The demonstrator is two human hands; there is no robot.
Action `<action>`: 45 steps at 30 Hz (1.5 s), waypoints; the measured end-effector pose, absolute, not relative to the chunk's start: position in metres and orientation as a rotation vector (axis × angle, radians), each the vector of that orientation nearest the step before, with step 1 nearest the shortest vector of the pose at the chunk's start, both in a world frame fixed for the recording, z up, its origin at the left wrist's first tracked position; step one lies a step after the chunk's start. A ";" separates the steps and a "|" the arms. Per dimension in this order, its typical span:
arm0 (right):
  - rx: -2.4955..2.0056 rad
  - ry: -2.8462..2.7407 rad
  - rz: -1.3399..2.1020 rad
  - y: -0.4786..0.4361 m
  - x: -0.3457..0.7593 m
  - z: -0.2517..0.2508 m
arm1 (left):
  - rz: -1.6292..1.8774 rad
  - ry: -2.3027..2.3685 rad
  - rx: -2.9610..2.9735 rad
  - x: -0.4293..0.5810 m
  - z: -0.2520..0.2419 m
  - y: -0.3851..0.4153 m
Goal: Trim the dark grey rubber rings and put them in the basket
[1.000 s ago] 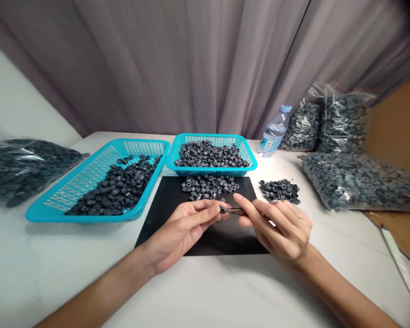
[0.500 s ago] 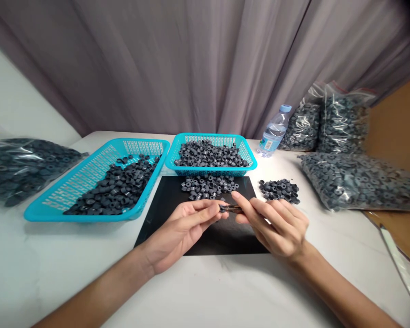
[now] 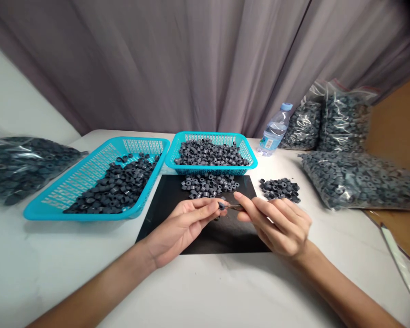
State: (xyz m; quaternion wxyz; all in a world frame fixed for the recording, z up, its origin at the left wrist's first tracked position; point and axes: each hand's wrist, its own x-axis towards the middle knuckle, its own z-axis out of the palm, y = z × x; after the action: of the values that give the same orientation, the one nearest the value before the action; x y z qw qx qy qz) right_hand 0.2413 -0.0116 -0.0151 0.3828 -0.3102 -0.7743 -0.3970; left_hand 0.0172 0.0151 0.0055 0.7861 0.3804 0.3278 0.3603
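My left hand (image 3: 181, 225) pinches a small dark grey ring part (image 3: 221, 206) between thumb and fingers above a black mat (image 3: 205, 237). My right hand (image 3: 280, 223) grips a thin metal tool (image 3: 233, 207), its tip meeting the ring. Just beyond the hands a loose heap of grey ring parts (image 3: 208, 185) lies on the mat's far edge. A smaller heap of darker rings (image 3: 280, 189) sits on the white table to the right of the mat.
A large turquoise basket (image 3: 71, 196) with dark rings stands at left; a smaller turquoise basket (image 3: 246, 157) full of grey rings sits behind the mat. A water bottle (image 3: 275, 130) and clear bags of rings (image 3: 358, 180) are at right, another bag (image 3: 17, 164) far left.
Both hands stay together over the mat with only small shifts; the tool tip has worked against the ring held in my left fingers.
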 end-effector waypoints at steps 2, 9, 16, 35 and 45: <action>-0.824 -1.984 -0.997 -0.011 0.242 -0.016 | 0.785 0.719 0.827 0.017 0.004 0.017; -0.829 -2.027 -0.987 -0.006 0.242 -0.019 | 0.809 0.729 0.813 0.017 0.005 0.018; -0.836 -2.046 -0.945 -0.006 0.240 -0.021 | 0.806 0.747 0.815 0.016 0.002 0.019; -0.813 -2.011 -0.947 -0.006 0.241 -0.021 | 0.776 0.724 0.817 0.014 0.003 0.017; -0.809 -1.998 -0.876 -0.008 0.240 -0.022 | 0.758 0.746 0.862 0.014 0.005 0.017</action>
State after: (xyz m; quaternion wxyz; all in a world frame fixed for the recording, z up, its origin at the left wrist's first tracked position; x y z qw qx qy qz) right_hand 0.2399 -0.0084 -0.0217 0.3963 -0.3192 -0.7883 -0.3458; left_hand 0.0139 0.0166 0.0048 0.7746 0.3982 0.3446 0.3503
